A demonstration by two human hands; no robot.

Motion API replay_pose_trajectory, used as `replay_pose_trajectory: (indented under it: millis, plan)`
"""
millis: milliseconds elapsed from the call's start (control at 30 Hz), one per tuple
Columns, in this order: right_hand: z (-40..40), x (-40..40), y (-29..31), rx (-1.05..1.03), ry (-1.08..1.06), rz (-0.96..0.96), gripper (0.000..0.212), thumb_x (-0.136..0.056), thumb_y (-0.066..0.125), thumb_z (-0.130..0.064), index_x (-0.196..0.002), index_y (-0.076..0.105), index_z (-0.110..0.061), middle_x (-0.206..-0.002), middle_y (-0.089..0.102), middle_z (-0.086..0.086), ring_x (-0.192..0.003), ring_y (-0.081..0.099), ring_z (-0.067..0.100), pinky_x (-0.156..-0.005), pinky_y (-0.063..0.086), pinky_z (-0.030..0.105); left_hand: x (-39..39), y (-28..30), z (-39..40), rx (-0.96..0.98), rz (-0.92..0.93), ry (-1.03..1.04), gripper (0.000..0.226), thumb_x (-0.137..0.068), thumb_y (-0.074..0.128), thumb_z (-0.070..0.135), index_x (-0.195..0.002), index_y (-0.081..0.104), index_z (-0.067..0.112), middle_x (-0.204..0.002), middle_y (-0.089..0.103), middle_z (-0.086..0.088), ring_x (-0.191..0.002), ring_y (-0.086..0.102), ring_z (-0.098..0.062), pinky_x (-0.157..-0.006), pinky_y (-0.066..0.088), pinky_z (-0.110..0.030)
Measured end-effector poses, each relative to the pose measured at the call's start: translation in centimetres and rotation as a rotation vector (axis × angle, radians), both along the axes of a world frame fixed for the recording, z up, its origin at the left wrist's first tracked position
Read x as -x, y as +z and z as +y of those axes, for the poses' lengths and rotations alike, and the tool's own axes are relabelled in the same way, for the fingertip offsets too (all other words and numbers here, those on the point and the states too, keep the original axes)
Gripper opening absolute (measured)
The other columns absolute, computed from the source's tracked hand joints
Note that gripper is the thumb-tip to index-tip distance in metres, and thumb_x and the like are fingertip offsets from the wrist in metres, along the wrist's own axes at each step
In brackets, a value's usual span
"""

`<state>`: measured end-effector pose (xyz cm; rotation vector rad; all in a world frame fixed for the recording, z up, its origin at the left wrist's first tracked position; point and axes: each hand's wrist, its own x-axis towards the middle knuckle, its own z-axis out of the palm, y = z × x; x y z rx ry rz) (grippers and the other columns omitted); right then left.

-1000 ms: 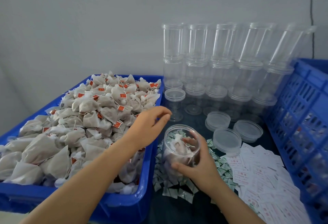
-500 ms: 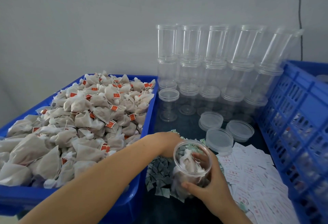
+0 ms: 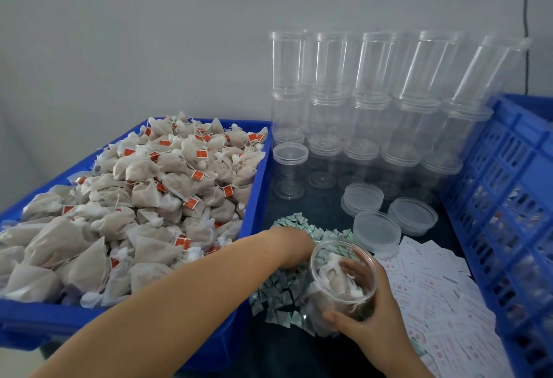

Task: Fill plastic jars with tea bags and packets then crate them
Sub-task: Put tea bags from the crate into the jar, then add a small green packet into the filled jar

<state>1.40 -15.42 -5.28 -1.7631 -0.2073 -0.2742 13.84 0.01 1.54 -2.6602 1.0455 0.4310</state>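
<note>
My right hand (image 3: 371,317) grips a clear plastic jar (image 3: 344,285) partly filled with tea bags, tilted toward me over a pile of small green-and-white packets (image 3: 278,297). Reaching across from the left, my left hand (image 3: 288,246) rests on the far part of that pile, just behind the jar. Its fingers are hidden by the jar, so I cannot see whether they hold a packet. A heap of tea bags (image 3: 149,198) with red tags fills the blue bin (image 3: 261,186) on the left.
Empty clear jars (image 3: 359,108) stand stacked along the wall at the back. Three loose lids (image 3: 377,229) lie in front of them. White paper slips (image 3: 449,302) are spread at the right. A blue slotted crate (image 3: 508,198) holding jars borders the right edge.
My left hand has dropped from above the jar down onto the packet pile. My right hand has pulled the jar nearer and tilted it.
</note>
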Motion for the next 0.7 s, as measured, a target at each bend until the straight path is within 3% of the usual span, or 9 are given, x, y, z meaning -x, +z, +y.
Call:
replay_pose_trajectory:
  millis: [333,467,600,700]
  plan:
    - [-0.1,0.2,0.3,-0.043,0.006,0.022,0.098,-0.041,0.087,-0.046,-0.130,0.047,-0.035,-0.120,0.061,-0.027,-0.116,0.057,-0.006,-0.087,0.045,0.005,0.4,0.5,-0.1,0.018,0.033,0.015,0.016,-0.093,0.046,0.004,-0.104,0.057,0.007,-0.104,0.062,-0.012,-0.080,0.055,-0.026,-0.066,0.043,-0.034]
    - [-0.2,0.2,0.1,-0.053,0.012,0.036,0.101,-0.041,0.088,-0.045,-0.132,0.044,-0.038,-0.120,0.061,-0.028,-0.116,0.056,-0.008,-0.086,0.046,0.006,0.3,1.4,-0.1,0.084,0.037,-0.005,0.006,-0.089,0.051,0.004,-0.085,0.051,0.008,-0.098,0.062,-0.011,-0.077,0.050,-0.024,-0.067,0.042,-0.034]
    - [-0.3,0.0,-0.1,-0.058,0.024,0.052,0.104,-0.042,0.087,-0.045,-0.135,0.042,-0.042,-0.123,0.059,-0.028,-0.118,0.055,-0.007,-0.087,0.048,0.011,-0.1,2.1,0.8,0.160,-0.011,0.019,0.012,-0.090,0.054,0.008,-0.095,0.065,0.007,-0.092,0.063,-0.004,-0.080,0.053,-0.019,-0.073,0.045,-0.032]
    - [-0.1,-0.1,-0.4,-0.027,0.031,0.046,0.103,-0.045,0.088,-0.046,-0.134,0.037,-0.058,-0.123,0.057,-0.033,-0.118,0.053,-0.010,-0.086,0.046,0.006,0.3,3.0,1.2,0.328,-0.084,0.073,0.015,-0.093,0.052,0.014,-0.102,0.064,0.013,-0.101,0.063,-0.003,-0.088,0.054,-0.018,-0.073,0.041,-0.029]
